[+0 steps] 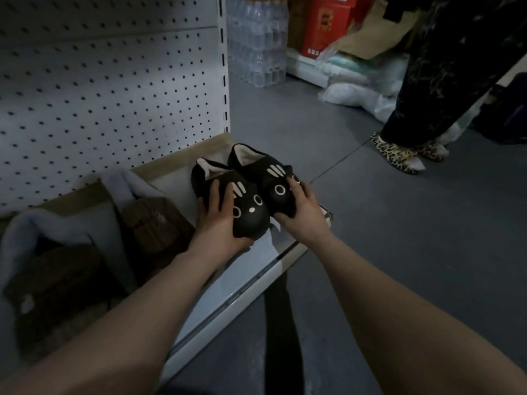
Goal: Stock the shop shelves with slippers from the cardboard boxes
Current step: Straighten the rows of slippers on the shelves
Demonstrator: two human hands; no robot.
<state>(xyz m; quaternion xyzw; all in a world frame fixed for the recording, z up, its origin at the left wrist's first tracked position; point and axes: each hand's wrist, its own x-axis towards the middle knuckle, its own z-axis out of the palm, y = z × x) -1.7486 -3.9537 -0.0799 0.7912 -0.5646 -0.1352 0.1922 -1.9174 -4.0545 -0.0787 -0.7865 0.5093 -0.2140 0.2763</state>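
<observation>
Stocking step: by my reading, a black pair is being set on the bottom shelf (168, 182), at its right end beside the pegboard (114, 81).
Head view, pair: near slipper (251, 213) and far slipper (278, 178) lie side by side, touching, toes with cat faces turned outward to the aisle, pale-lined heels toward the back.
Contact with the shelf: whether the soles rest on the board or hang just above it cannot be told.
Left hand (221, 223): closed round the toe of the near slipper, fingers over the top, palm under its left side.
Right hand (301, 213): gripping the far slipper from its right side, fingers spread over the cat face.
Arms: both bare forearms reach forward and down, converging on the pair; wrists roughly level.
Next move: probably seat the pair flat, square the toes with the shelf's front edge, then let go with both hands. The far slipper sits near the shelf's end, so it may need nudging inward.
Neighbours: brown slippers (159, 223) with grey fleece lining stand just to the left on the same shelf.
Aisle: another person's legs (422, 81) stand well apart, to the right.
</observation>
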